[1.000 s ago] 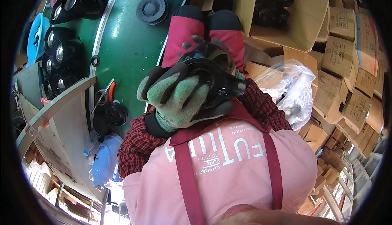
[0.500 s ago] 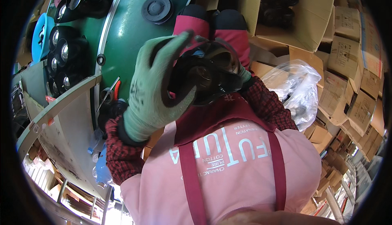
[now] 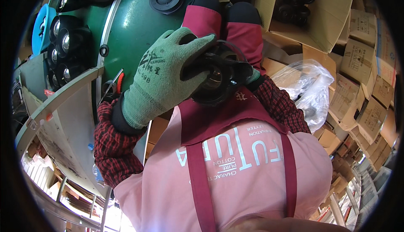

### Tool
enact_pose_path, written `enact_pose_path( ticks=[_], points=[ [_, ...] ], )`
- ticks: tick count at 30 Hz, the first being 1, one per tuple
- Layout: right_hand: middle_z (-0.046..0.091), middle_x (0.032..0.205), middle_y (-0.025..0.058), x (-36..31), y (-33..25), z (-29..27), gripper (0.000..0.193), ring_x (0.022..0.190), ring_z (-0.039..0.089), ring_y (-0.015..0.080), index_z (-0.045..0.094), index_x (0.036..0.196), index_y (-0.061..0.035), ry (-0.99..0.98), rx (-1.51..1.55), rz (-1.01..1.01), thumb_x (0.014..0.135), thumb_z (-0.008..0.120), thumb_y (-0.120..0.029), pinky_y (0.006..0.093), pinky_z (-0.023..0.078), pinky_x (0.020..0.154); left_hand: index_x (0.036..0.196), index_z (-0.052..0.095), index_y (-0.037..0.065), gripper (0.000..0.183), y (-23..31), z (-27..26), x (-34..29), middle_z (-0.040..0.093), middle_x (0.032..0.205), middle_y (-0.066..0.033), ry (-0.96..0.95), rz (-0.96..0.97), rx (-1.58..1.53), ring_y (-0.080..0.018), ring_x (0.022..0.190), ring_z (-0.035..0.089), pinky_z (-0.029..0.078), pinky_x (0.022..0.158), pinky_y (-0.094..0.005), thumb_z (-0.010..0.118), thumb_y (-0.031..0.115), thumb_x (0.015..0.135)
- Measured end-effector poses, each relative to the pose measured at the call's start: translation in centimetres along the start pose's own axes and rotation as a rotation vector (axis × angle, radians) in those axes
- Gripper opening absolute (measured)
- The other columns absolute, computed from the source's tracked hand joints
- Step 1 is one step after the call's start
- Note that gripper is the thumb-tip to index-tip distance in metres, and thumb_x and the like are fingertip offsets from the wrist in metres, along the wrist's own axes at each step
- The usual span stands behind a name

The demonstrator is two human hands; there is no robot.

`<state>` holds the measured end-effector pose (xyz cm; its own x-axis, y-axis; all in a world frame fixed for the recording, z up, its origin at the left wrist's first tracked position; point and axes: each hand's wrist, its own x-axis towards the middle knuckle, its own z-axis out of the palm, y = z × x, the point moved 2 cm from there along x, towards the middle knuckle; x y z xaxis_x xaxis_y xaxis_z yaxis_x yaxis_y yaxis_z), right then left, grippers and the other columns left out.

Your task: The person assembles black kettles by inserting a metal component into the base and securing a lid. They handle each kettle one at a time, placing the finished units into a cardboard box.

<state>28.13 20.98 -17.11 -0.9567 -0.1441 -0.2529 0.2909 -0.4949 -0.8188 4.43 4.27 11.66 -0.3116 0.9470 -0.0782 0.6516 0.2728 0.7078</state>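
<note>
My left hand [image 3: 162, 78], in a green knit glove, wraps over a round black part with a clear lens [image 3: 219, 78], held at chest height above my pink apron. My right hand [image 3: 253, 77] is almost hidden behind the part; only a sliver of green glove shows at its right edge, with the red plaid sleeve behind it. The hidden fingers seem to support the part from the far side.
A large green drum [image 3: 134, 25] stands to the left with several black lamp parts [image 3: 63, 42] stacked beside it. A clear plastic bag [image 3: 309, 89] of parts lies at right. Cardboard boxes [image 3: 362, 59] fill the right side and top. A grey bench edge [image 3: 59, 99] runs at left.
My left hand has shifted from covering the part's front to gripping its upper left side, and the part has risen slightly and turned.
</note>
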Motion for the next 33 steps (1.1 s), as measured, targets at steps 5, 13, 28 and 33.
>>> enact_pose_path(
  ticks=[5, 13, 28, 33],
  points=[
    [0.045, 0.165, 0.0145, 1.8, -3.7, 2.8, 0.07, 0.15, 0.05, 0.0266, 0.025, 0.17, -0.0097, -0.047, 0.19, -0.145, 0.109, 0.06, -0.01, 0.0415, 0.041, 0.126, 0.144, 0.067, 0.014, 0.066, -0.5, 0.4, -0.2, 0.064, 0.119, -0.016, 0.029, -0.004, -0.017, -0.0356, 0.105, 0.068, 0.057, 0.091, -0.0429, 0.079, 0.004, 0.08],
    [0.053, 0.158, 0.0118, 3.7, -2.9, 0.6, 0.066, 0.144, 0.054, 0.0254, 0.043, 0.16, -0.0075, -0.036, -0.284, -0.354, 0.101, 0.073, -0.014, 0.0408, 0.043, 0.123, 0.143, 0.065, 0.004, 0.043, -1.6, -0.6, -0.7, 0.065, 0.121, -0.0114, -0.048, -0.135, -0.721, -0.0203, 0.108, 0.066, 0.052, 0.096, -0.0335, 0.066, 0.01, 0.1],
    [0.07, 0.138, 0.015, 6.9, -25.8, -3.8, 0.048, 0.131, 0.066, 0.0274, 0.061, 0.147, -0.0054, 0.164, -0.472, -0.123, 0.104, 0.064, -0.028, 0.0416, 0.049, 0.117, 0.149, 0.052, 0.002, 0.07, -6.4, 8.1, 0.1, 0.053, 0.147, -0.0196, 0.031, 0.02, -0.325, -0.0358, 0.138, 0.055, 0.045, 0.116, -0.0457, 0.082, 0.014, 0.087],
    [0.074, 0.127, 0.0163, 12.4, -19.0, -3.5, 0.04, 0.121, 0.07, 0.0348, 0.07, 0.135, -0.008, 0.082, -1.078, -0.084, 0.099, 0.062, -0.024, 0.0418, 0.053, 0.108, 0.162, 0.035, 0.005, 0.121, -6.8, 14.4, 5.3, 0.038, 0.162, -0.0275, 0.305, 0.053, -0.107, -0.0487, 0.148, 0.04, 0.036, 0.123, -0.0543, 0.099, 0.044, 0.067]
  ],
)
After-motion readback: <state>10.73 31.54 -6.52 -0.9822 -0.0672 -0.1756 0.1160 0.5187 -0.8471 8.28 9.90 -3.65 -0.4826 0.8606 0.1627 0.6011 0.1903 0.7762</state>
